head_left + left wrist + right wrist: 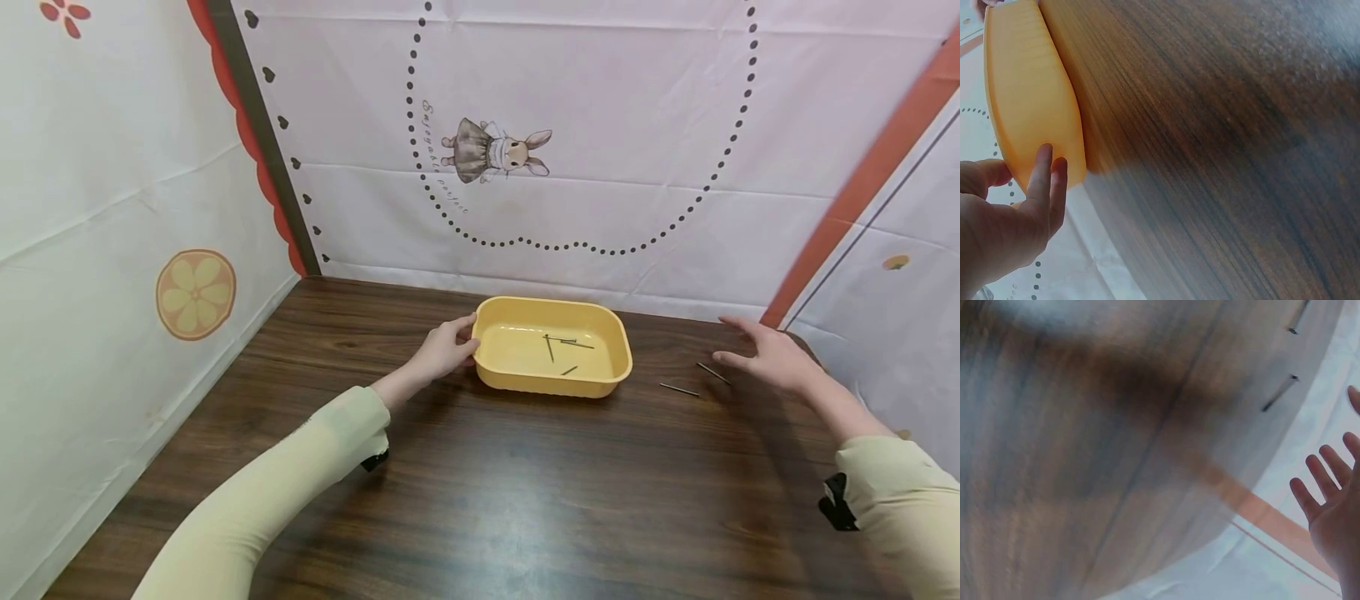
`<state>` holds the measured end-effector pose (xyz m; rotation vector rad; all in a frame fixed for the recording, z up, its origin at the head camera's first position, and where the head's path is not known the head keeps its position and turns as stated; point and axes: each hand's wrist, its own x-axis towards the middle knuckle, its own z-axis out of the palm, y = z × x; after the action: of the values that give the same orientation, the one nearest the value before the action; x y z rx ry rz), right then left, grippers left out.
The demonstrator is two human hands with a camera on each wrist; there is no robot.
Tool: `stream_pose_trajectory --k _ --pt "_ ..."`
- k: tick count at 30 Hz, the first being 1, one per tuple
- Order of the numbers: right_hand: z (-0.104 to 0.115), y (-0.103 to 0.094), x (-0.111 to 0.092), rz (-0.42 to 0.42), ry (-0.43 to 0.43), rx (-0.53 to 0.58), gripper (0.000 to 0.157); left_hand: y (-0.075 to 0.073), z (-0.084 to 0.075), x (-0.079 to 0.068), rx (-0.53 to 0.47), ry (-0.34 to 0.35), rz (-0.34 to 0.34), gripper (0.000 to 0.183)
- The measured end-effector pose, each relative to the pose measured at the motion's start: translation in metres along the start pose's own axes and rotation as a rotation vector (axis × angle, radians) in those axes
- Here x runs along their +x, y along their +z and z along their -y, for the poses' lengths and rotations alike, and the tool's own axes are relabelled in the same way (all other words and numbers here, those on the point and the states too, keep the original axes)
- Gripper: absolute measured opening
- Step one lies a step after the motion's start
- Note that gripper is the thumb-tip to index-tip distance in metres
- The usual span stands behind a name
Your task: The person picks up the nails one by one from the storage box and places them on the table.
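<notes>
A yellow plastic basin (551, 387) with rounded corners sits on the dark wooden table. My left hand (442, 350) holds its left end, thumb at the rim and fingers against the outer wall; the left wrist view shows this hand (1010, 219) at the basin wall (1032, 94). Several thin nails (577, 345) lie scattered on its floor. To the right, one nail (678, 389) and another nail (712, 372) lie apart on the tabletop. Over and beyond them hovers my right hand (776, 358), fingers spread, nothing held. The right wrist view shows this hand (1338, 509) clear of the nails (1280, 394).
The wooden table (510, 500) stretches toward me in front of the basin. A printed white cloth (600, 167) hangs close behind the table's far edge, and more cloth (90, 333) borders the left side. A dark strap (838, 502) hangs at the right sleeve.
</notes>
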<state>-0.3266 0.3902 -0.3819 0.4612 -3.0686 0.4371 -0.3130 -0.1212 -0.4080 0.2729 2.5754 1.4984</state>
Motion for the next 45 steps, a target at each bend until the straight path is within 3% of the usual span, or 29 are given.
stream_pose_trajectory --k 9,19,26,34,45 --pt "0.025 -0.039 0.014 0.039 -0.074 0.046 0.095 0.0 -0.001 -0.001 -0.012 -0.009 -0.005 0.058" --pt "0.054 -0.095 0.039 0.082 -0.073 -0.073 0.096 0.0 0.0 0.001 -0.017 0.001 -0.002 0.058" --pt "0.079 -0.122 0.054 0.12 -0.133 -0.124 0.095 0.0 0.001 0.001 -0.029 -0.009 0.001 0.058" --pt "0.099 -0.137 0.066 0.177 -0.171 -0.227 0.093 -0.001 0.0 0.003 -0.03 -0.006 0.001 0.058" --pt "0.122 -0.133 0.079 0.187 -0.246 -0.338 0.088 -0.001 0.002 0.003 -0.055 -0.03 0.0 0.058"
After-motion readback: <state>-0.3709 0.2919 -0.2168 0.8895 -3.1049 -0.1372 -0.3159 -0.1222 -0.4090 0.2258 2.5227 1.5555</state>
